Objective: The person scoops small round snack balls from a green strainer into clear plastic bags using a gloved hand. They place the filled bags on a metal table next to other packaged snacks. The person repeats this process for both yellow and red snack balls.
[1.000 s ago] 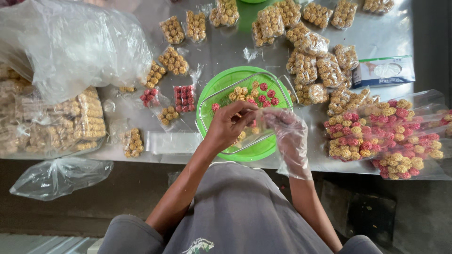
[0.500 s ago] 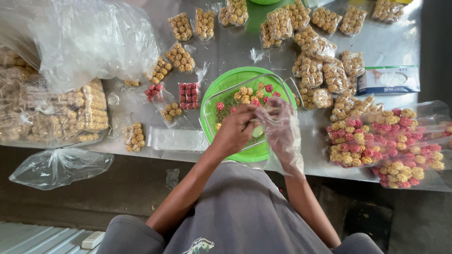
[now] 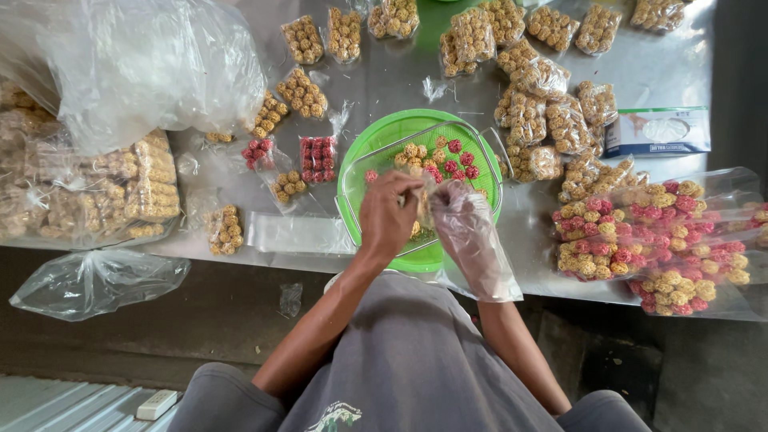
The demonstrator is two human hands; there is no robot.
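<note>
Both hands meet over the round green plastic basket [image 3: 376, 144] on the table's [image 3: 640, 72] near edge: bare left hand [image 3: 390, 214] and plastic-gloved right hand [image 3: 464, 232] pinch a small clear bag [image 3: 424, 204] (each grip clenched on it), red and yellow snack balls [image 3: 444, 156] just beyond.

Glossy plastic bowl [image 3: 376, 144] — metal table [image 3: 656, 72].

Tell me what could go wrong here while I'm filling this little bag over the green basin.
The small clear bag is pinched between your bare left hand and gloved right hand, so a slip could scatter the puffed balls. The green basin overhangs the table edge towards you and might tip if pressed. The loose glove could snag on the wire tray in the basin.
</note>
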